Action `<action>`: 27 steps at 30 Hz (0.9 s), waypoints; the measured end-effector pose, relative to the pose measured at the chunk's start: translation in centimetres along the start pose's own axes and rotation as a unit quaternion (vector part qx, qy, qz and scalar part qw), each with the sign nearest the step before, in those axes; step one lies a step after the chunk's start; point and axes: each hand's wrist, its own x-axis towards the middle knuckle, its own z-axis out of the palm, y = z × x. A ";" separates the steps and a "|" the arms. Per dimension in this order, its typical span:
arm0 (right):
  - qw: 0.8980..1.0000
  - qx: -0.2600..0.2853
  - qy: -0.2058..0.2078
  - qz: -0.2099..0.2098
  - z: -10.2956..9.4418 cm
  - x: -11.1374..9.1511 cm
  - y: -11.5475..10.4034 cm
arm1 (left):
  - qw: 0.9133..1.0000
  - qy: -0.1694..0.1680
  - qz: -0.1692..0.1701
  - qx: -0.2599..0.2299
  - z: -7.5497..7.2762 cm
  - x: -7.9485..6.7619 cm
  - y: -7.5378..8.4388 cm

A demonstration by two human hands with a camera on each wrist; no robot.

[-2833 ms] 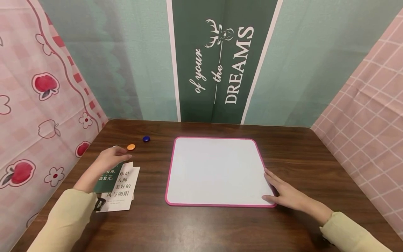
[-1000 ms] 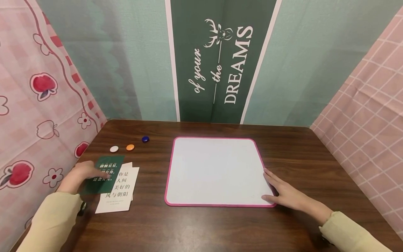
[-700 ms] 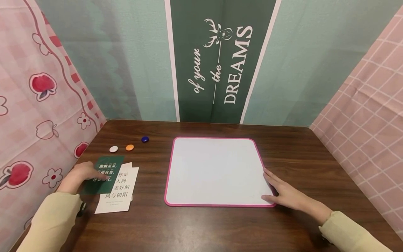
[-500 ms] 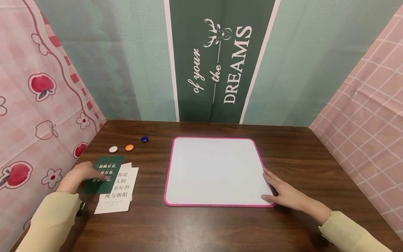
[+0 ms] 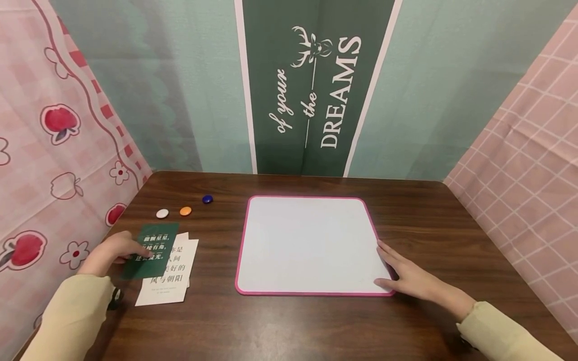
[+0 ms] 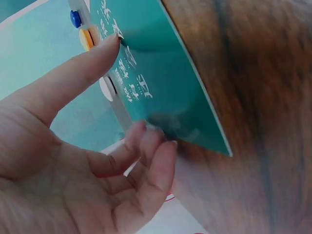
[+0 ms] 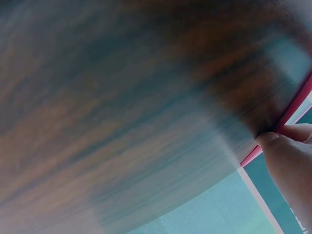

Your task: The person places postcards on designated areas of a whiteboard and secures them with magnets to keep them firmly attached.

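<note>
My left hand pinches the left edge of a dark green card printed with white Chinese characters. In the left wrist view the thumb presses on the face of the card while the curled fingers meet its edge. The green card overlaps white printed cards on the table. My right hand rests at the lower right edge of a whiteboard with a pink rim, fingers fairly straight along the side and thumb over the corner. In the right wrist view, fingertips touch the pink rim.
Three round button magnets, white, orange and blue, lie in a slanting row behind the cards. The brown wooden table is enclosed by hanging cloths at the back and both sides.
My left hand has come back from near the white magnet to the green card and taken hold of it. The card has just shifted slightly to the right. The right hand stays put.
</note>
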 end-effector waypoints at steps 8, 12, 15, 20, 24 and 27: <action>1.000 -0.017 -0.008 0.003 -0.1 0.1 -0.1 | 1.000 0.006 -0.015 0.017 0.1 -0.5 0.8; 1.000 -0.014 -0.009 0.006 -0.1 0.1 -0.1 | 1.000 -0.016 -0.025 0.004 0.2 -0.5 1.2; 1.000 -0.013 -0.008 0.007 -0.1 0.0 -0.1 | 0.999 -0.023 -0.029 0.006 0.3 -0.4 1.5; 1.000 -0.013 -0.009 0.010 -0.2 0.1 -0.2 | 0.999 -0.018 -0.033 0.033 0.5 0.0 1.7; 1.000 -0.016 -0.010 0.012 -0.2 0.1 -0.2 | 0.998 -0.028 -0.042 0.023 0.5 0.2 1.5; 1.000 -0.016 -0.011 0.011 -0.1 0.1 -0.2 | 0.998 -0.033 -0.045 0.008 0.4 0.2 1.2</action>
